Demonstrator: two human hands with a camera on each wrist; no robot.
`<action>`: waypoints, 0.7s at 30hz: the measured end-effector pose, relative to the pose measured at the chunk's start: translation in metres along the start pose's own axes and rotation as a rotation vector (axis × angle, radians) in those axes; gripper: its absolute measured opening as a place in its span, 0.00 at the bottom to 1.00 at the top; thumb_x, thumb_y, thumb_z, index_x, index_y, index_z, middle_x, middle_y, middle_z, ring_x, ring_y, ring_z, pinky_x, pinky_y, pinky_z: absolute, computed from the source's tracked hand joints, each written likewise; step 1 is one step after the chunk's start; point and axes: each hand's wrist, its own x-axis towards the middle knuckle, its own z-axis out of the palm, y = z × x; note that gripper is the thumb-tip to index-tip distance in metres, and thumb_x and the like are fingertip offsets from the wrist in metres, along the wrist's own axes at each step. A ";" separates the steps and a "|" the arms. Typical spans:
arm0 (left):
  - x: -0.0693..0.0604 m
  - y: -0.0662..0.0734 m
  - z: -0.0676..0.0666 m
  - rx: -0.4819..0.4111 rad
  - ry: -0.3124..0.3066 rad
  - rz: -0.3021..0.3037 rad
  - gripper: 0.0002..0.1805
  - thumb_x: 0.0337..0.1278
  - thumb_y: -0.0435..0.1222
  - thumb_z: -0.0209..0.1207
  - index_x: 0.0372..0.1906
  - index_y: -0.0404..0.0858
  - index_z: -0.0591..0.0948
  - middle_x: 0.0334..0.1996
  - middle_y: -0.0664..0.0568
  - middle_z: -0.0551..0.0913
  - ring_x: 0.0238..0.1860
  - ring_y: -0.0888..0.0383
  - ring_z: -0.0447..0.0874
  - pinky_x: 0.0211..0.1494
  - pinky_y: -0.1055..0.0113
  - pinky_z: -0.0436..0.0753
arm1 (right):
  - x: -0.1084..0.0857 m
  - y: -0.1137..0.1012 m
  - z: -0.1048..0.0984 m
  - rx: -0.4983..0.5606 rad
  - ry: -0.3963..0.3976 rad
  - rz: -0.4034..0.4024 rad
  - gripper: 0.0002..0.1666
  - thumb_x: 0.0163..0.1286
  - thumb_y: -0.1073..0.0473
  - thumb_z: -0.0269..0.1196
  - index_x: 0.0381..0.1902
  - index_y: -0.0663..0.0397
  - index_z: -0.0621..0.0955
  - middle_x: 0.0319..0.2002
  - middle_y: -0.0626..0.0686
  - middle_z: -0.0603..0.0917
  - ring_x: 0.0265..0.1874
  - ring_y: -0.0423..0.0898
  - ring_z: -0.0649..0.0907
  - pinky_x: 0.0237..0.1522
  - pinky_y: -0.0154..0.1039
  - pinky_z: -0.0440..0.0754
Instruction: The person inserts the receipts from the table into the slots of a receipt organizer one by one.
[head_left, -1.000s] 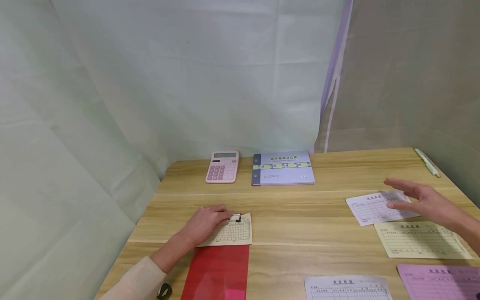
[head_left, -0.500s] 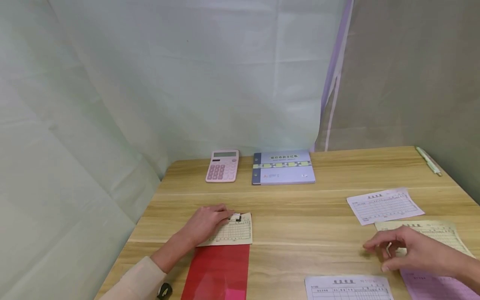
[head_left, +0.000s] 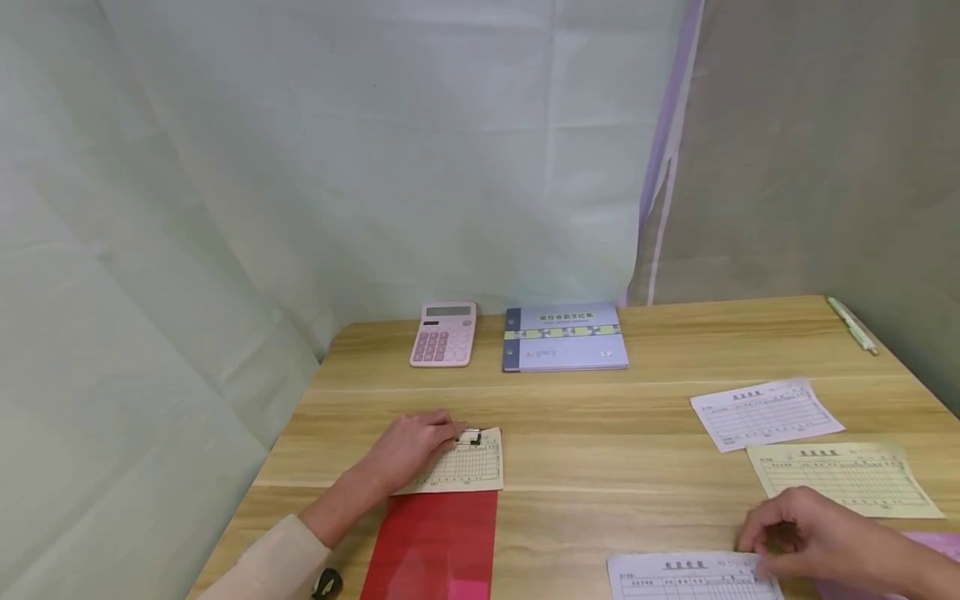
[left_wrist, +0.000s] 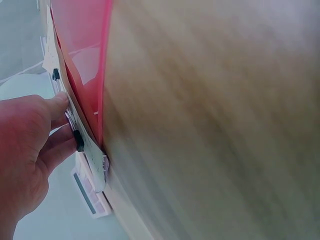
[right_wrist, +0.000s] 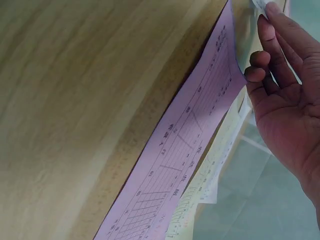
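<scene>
Right grip (head_left: pixel 813 537), seemingly pinching white slip (head_left: pixel 693 581), may drag pink slip (right_wrist: pixel 172 150) beneath it by brushing; left grip (head_left: pixel 408 450) clamped on clip (left_wrist: pixel 78 141).

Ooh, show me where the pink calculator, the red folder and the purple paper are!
Pink calculator (head_left: pixel 444 335): head view, on the middle of its face.
Red folder (head_left: pixel 437 537): head view, on its uncovered part.
Purple paper (right_wrist: pixel 179 145): right wrist view, on the middle of its printed side.
</scene>
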 end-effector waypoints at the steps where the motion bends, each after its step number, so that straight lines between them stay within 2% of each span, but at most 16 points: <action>1: 0.000 0.000 0.000 0.003 -0.001 0.000 0.17 0.66 0.34 0.72 0.58 0.43 0.90 0.45 0.54 0.88 0.43 0.59 0.89 0.48 0.61 0.89 | 0.001 0.000 0.000 -0.023 0.010 -0.009 0.17 0.66 0.73 0.73 0.44 0.46 0.90 0.36 0.42 0.89 0.31 0.28 0.77 0.24 0.29 0.75; 5: 0.000 0.000 0.000 0.007 -0.007 0.000 0.17 0.67 0.34 0.71 0.58 0.43 0.90 0.45 0.54 0.88 0.43 0.59 0.89 0.48 0.61 0.89 | 0.006 -0.004 -0.006 -0.094 0.084 -0.043 0.20 0.66 0.76 0.71 0.44 0.42 0.90 0.37 0.41 0.90 0.32 0.29 0.77 0.25 0.30 0.76; 7: 0.001 0.000 0.000 0.006 -0.006 -0.001 0.17 0.66 0.34 0.72 0.58 0.43 0.90 0.45 0.54 0.88 0.43 0.59 0.89 0.48 0.62 0.89 | 0.010 -0.007 -0.010 -0.109 0.124 -0.029 0.21 0.66 0.76 0.70 0.43 0.42 0.90 0.36 0.41 0.89 0.30 0.31 0.78 0.24 0.30 0.76; 11: 0.002 0.000 0.001 0.004 0.001 -0.001 0.17 0.65 0.34 0.72 0.58 0.43 0.90 0.44 0.54 0.88 0.41 0.60 0.89 0.46 0.63 0.89 | 0.020 -0.015 -0.019 -0.134 0.184 0.067 0.19 0.69 0.74 0.69 0.42 0.41 0.90 0.35 0.40 0.89 0.30 0.36 0.81 0.25 0.33 0.76; 15: 0.002 0.001 0.000 0.006 0.002 -0.005 0.18 0.65 0.34 0.72 0.59 0.43 0.90 0.44 0.53 0.88 0.41 0.60 0.88 0.46 0.64 0.89 | 0.039 -0.022 -0.027 -0.091 0.199 0.172 0.13 0.74 0.70 0.67 0.41 0.44 0.89 0.34 0.42 0.88 0.30 0.34 0.80 0.26 0.34 0.79; 18: 0.001 0.002 0.000 0.007 -0.001 -0.013 0.18 0.65 0.34 0.73 0.59 0.43 0.90 0.44 0.54 0.88 0.41 0.60 0.88 0.46 0.65 0.89 | 0.057 -0.023 -0.030 -0.040 0.204 0.228 0.09 0.76 0.67 0.66 0.41 0.47 0.89 0.32 0.43 0.87 0.28 0.34 0.79 0.24 0.35 0.79; 21: 0.001 0.002 0.000 0.004 0.000 -0.017 0.18 0.65 0.33 0.73 0.58 0.44 0.90 0.43 0.54 0.88 0.40 0.61 0.88 0.45 0.65 0.89 | 0.076 -0.020 -0.029 -0.054 0.224 0.239 0.06 0.75 0.66 0.68 0.41 0.50 0.90 0.33 0.43 0.87 0.27 0.34 0.78 0.24 0.33 0.77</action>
